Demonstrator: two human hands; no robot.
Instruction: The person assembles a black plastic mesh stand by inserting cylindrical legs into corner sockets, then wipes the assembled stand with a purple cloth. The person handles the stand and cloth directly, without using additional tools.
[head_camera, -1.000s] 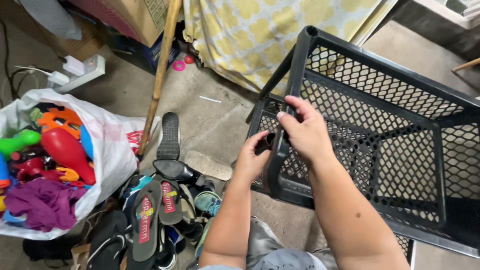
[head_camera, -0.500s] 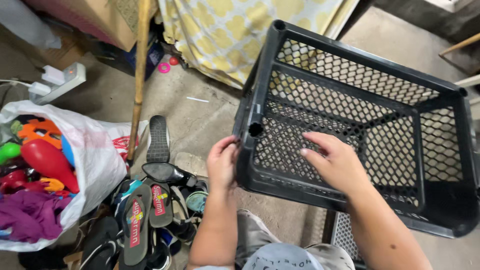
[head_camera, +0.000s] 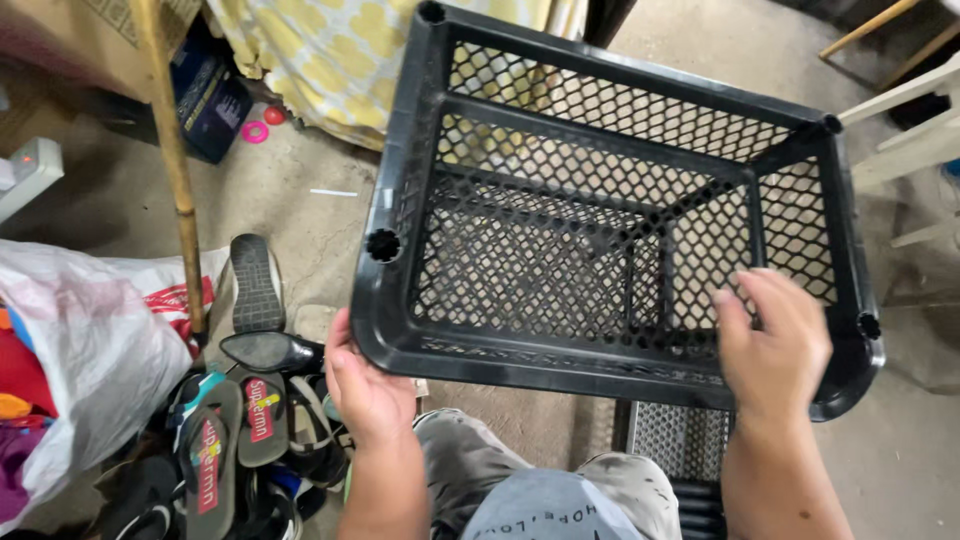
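Head cam: black mesh crate (head_camera: 600, 230) over concrete floor (head_camera: 300, 200), prob. garage.

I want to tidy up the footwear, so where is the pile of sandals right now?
In the head view the sandals lie at lower left on the floor, between the white bag and the left hand gripping the black crate.

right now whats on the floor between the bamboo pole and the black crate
Head view: mostly bare concrete between the bamboo pole and black mesh crate, with a thin white stick lying there and an upturned shoe sole.
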